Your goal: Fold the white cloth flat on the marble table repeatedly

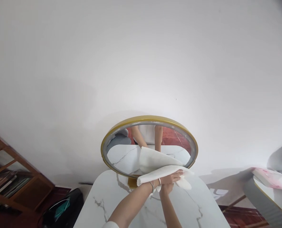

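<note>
A round mirror (129, 155) with a gold frame stands on a white marble-patterned table (179, 205) against the wall. A white cloth (160, 172) lies across the mirror's lower right part and hangs off its edge. My left hand (171, 178), with a bracelet at the wrist, reaches to the right over the cloth, fingers together and pressed round it. Just below it, my right hand (166, 188) is at the cloth's underside, its fingers mostly hidden. The glass reflects both forearms and the cloth.
A wooden shelf (19, 186) with books stands at the left. Beside the table on the floor is a black bag (67, 209) with a teal item. At the right, a pink and white packet (271, 178) lies on a second, gold-edged surface (280, 196).
</note>
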Available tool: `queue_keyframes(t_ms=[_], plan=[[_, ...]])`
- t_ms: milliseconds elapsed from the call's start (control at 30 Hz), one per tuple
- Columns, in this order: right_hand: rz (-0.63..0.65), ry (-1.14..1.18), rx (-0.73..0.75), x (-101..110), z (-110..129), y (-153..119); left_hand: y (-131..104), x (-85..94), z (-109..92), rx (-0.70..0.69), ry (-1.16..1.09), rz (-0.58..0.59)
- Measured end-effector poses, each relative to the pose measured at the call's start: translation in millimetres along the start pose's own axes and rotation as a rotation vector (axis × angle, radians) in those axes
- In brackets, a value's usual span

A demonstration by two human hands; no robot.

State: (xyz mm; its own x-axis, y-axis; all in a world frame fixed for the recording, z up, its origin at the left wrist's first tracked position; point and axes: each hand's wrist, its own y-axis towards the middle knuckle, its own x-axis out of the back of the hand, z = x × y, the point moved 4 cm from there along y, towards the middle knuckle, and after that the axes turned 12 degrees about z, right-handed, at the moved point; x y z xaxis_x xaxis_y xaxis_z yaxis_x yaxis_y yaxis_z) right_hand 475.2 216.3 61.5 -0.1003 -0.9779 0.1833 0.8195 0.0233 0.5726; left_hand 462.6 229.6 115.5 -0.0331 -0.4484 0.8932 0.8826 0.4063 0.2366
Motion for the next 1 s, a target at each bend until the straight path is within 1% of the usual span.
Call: queue_keyframes(t_ms=[33, 67, 100, 133, 167, 200, 233, 300, 367, 433, 500, 567, 667, 733, 833, 900, 933, 1000], plan=[[0.007, 0.033, 0.003, 1, 6, -8, -10, -4.3, 2, -0.104, 0.012, -0.016], [0.047, 0.082, 0.028, 1, 12, -16, -22, -8.0, 4, -0.205, 0.023, -0.039], [0.117, 0.141, 0.073, 2, 18, -23, -35, -11.2, 8, -0.278, 0.032, -0.062], [0.203, 0.198, 0.129, 4, 23, -31, -47, -14.0, 13, -0.305, 0.040, -0.081], [0.289, 0.243, 0.183, 7, 27, -39, -59, -16.2, 20, -0.300, 0.045, -0.099], [0.358, 0.269, 0.223, 10, 29, -46, -69, -18.0, 27, -0.267, 0.045, -0.113], [0.400, 0.277, 0.243, 14, 29, -51, -78, -19.5, 34, -0.218, 0.043, -0.121], [0.410, 0.258, 0.230, 21, 29, -54, -90, -20.4, 48, -0.090, 0.020, -0.156], [0.415, 0.228, 0.227, 22, 32, -48, -94, -17.3, 60, 0.042, -0.017, -0.232], [0.438, 0.203, 0.261, 18, 39, -34, -89, -9.4, 71, 0.170, -0.048, -0.336], [0.452, 0.182, 0.312, 12, 49, -14, -79, 3.1, 79, 0.289, -0.052, -0.421], [0.434, 0.152, 0.357, 8, 61, 8, -68, 19.8, 87, 0.377, -0.055, -0.478], [0.357, 0.146, 0.442, 7, 81, 40, -55, 50.1, 97, 0.426, -0.113, -0.552], [0.317, 0.149, 0.508, 7, 99, 58, -52, 69.8, 106, 0.456, -0.183, -0.611], [0.331, 0.115, 0.585, 4, 128, 71, -58, 90.3, 124, 0.585, -0.234, -0.706], [0.376, 0.089, 0.651, 2, 144, 68, -70, 93.7, 136, 0.695, -0.233, -0.770], [0.403, 0.080, 0.702, 2, 150, 62, -78, 91.5, 141, 0.747, -0.236, -0.796], [0.456, 0.078, 0.834, 2, 157, 47, -97, 79.4, 147, 0.826, -0.256, -0.828]])
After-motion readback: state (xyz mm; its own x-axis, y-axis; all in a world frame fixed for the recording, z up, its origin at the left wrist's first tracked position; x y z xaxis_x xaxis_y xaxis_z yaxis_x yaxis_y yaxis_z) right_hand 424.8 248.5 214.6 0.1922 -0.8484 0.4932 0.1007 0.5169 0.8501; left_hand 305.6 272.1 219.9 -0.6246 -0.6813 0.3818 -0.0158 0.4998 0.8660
